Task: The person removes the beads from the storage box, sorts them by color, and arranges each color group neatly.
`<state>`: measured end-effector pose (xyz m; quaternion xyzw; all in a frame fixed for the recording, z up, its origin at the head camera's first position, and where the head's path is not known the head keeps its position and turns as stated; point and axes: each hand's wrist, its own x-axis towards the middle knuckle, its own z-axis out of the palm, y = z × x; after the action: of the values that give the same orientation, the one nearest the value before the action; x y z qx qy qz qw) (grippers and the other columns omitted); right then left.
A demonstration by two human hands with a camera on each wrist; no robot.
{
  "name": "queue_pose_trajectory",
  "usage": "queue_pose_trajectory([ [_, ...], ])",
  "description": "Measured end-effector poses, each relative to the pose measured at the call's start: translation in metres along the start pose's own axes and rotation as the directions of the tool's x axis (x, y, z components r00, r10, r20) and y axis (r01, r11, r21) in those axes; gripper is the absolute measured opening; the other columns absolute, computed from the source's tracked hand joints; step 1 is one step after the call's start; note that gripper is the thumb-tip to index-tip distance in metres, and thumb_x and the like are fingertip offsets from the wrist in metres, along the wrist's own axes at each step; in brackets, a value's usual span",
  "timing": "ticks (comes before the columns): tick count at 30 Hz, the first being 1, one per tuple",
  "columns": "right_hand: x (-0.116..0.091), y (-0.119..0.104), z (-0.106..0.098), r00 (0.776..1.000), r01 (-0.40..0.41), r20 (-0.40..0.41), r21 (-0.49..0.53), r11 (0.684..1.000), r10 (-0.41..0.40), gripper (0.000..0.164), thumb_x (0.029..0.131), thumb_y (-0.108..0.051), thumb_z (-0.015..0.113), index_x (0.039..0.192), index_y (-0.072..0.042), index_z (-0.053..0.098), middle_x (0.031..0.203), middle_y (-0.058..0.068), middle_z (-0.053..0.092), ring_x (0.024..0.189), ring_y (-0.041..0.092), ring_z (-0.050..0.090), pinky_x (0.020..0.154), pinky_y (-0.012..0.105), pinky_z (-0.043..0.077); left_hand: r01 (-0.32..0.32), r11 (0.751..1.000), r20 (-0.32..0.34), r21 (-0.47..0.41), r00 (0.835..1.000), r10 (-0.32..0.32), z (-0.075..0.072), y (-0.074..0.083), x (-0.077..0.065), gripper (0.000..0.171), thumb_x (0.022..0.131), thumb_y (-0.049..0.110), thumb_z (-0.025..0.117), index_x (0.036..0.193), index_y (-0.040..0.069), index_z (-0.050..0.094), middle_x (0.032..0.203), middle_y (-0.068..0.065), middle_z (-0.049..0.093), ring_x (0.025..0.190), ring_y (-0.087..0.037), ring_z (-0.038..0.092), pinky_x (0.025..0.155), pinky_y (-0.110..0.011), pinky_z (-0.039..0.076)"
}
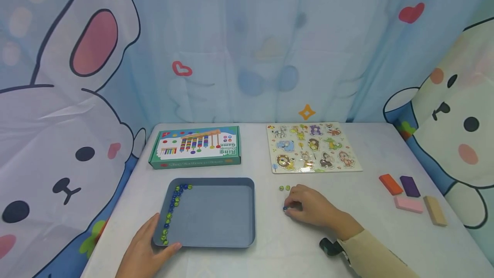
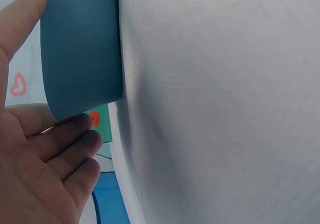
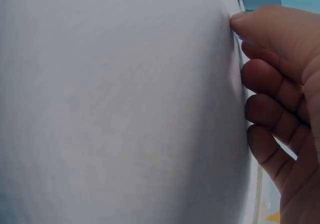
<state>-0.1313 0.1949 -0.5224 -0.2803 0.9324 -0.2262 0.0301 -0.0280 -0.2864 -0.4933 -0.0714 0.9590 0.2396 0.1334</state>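
Near-left corner of the grey tray (image 1: 216, 244): held between thumb and fingers of the left hand (image 1: 143, 248). Judge as light, stiff, best gripped at the rim. Inside: a line of marbles (image 1: 168, 216) along the tray's left edge, turning at its far-left corner. Blue marble (image 1: 285, 208): on the table (image 1: 266, 265), right of the tray's right edge, pinched in the fingertips of the right hand (image 1: 314, 207). Treat as hard, light, slippery, ready to roll; pinch across the widest part. Toward the table's right edge: four blocks (image 1: 390, 184), no lettering discernible. Past the right hand: two loose green marbles (image 1: 287, 188). Toward the far edge: animal puzzle board (image 1: 275, 151), no wording legible. Near the far-left corner: green box (image 1: 194, 162); read, upside down, "Ring Challenge Game"; smaller print illegible, brand not discernible.
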Motion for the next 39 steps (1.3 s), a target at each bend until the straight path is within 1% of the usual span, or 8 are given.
queue_pose_trajectory([
  [8,-0.002,0.0,-0.002,1.0,-0.001,-0.01,0.017,1.0,0.002,0.01,0.086,-0.031,0.087,0.094,-0.031,0.079,0.091,-0.025,0.061,0.086,-0.005,0.052,0.079,0.021,0.056,0.003,1.0,0.0,0.003,1.0,-0.003,-0.001,0.002,-0.001,0.133,0.075,0.083,0.072,0.163,-0.006,0.025,0.163,-0.033,0.034,0.149,-0.055,0.036,0.118,-0.071,0.037],
  [13,-0.003,0.004,-0.01,0.997,-0.025,-0.074,0.069,0.997,0.03,0.013,0.085,-0.03,0.088,0.096,-0.031,0.08,0.091,-0.025,0.064,0.086,-0.003,0.056,0.079,0.022,0.056,0.01,1.0,0.001,0.004,1.0,-0.01,0.0,0.002,-0.001,0.133,0.075,0.083,0.072,0.163,-0.005,0.025,0.163,-0.033,0.034,0.149,-0.055,0.036,0.118,-0.071,0.038],
  [18,-0.001,0.004,-0.023,0.99,-0.02,-0.136,0.093,0.995,0.033,0.014,0.085,-0.025,0.088,0.097,-0.025,0.081,0.091,-0.02,0.066,0.087,0.003,0.059,0.078,0.027,0.058,0.008,1.0,-0.002,0.01,1.0,-0.008,0.001,0.0,0.0,0.134,0.075,0.084,0.071,0.163,-0.005,0.025,0.163,-0.033,0.034,0.149,-0.055,0.036,0.118,-0.07,0.038],
  [22,0.005,-0.001,-0.029,0.986,0.01,-0.167,0.097,0.995,0.006,0.014,0.085,-0.023,0.088,0.097,-0.019,0.082,0.089,-0.017,0.067,0.086,0.009,0.061,0.077,0.03,0.059,0.002,1.0,-0.007,0.011,1.0,-0.002,0.001,-0.001,0.0,0.134,0.075,0.085,0.071,0.163,-0.005,0.026,0.163,-0.033,0.035,0.149,-0.055,0.036,0.118,-0.071,0.038],
  [29,0.034,-0.023,-0.032,0.971,0.131,-0.215,0.102,0.986,-0.107,0.014,0.086,-0.022,0.087,0.098,-0.015,0.081,0.09,-0.007,0.07,0.087,0.014,0.063,0.075,0.034,0.059,0.0,1.0,-0.013,0.015,1.0,0.0,0.0,0.0,-0.001,0.133,0.076,0.083,0.072,0.162,-0.006,0.026,0.163,-0.034,0.035,0.148,-0.055,0.037,0.117,-0.071,0.038],
  [32,0.05,-0.039,-0.034,0.966,0.177,-0.209,0.112,0.978,-0.151,0.015,0.088,-0.023,0.086,0.099,-0.015,0.081,0.091,-0.003,0.072,0.088,0.016,0.063,0.076,0.035,0.059,0.003,1.0,-0.01,0.017,1.0,-0.003,0.0,0.001,-0.001,0.132,0.076,0.083,0.071,0.162,-0.006,0.026,0.163,-0.034,0.035,0.148,-0.055,0.037,0.117,-0.07,0.039],
  [35,0.068,-0.056,-0.034,0.963,0.21,-0.191,0.099,0.973,-0.189,0.015,0.089,-0.026,0.085,0.101,-0.017,0.081,0.093,-0.003,0.072,0.09,0.016,0.064,0.078,0.034,0.06,0.002,1.0,-0.008,0.016,1.0,-0.001,-0.001,0.002,-0.001,0.131,0.077,0.082,0.072,0.162,-0.006,0.026,0.163,-0.034,0.035,0.148,-0.055,0.037,0.117,-0.07,0.039],
  [39,0.091,-0.077,-0.031,0.962,0.239,-0.156,0.076,0.968,-0.225,0.016,0.091,-0.029,0.083,0.103,-0.018,0.082,0.095,-0.002,0.073,0.092,0.013,0.063,0.081,0.029,0.059,0.004,1.0,-0.009,0.013,1.0,-0.003,-0.001,0.003,-0.001,0.131,0.076,0.082,0.072,0.163,-0.005,0.026,0.163,-0.033,0.035,0.148,-0.055,0.037,0.117,-0.07,0.04],
])
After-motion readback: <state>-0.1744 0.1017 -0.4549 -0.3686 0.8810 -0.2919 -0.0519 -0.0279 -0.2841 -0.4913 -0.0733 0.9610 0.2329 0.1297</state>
